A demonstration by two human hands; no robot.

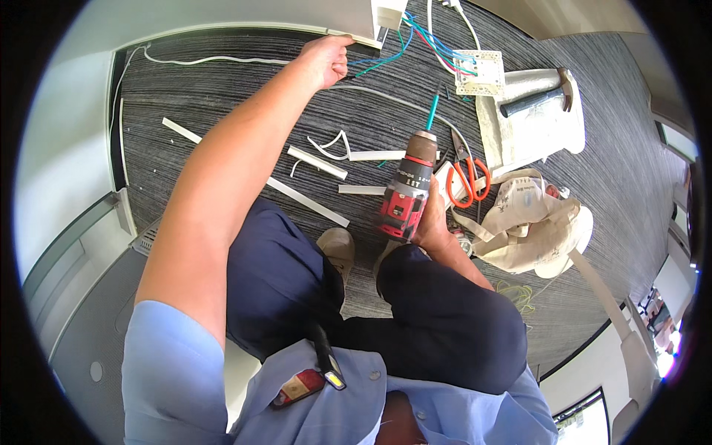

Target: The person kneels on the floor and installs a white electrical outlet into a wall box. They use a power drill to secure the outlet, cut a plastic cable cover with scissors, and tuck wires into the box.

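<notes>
A red and black cordless drill with a teal-coloured bit points away from me, and my right hand is wrapped round its grip. My left hand reaches far forward to the lower edge of the white trunking along the wall. Its fingers are curled closed there; whatever they hold, if anything, is hidden. Blue, green and red wires run from the white box beside it to a white socket plate lying on the floor.
Orange-handled scissors lie right of the drill. A hammer rests on a pale sheet, with a beige cloth bag nearer me. Cut white trunking strips and a grey cable are scattered across the dark striped carpet.
</notes>
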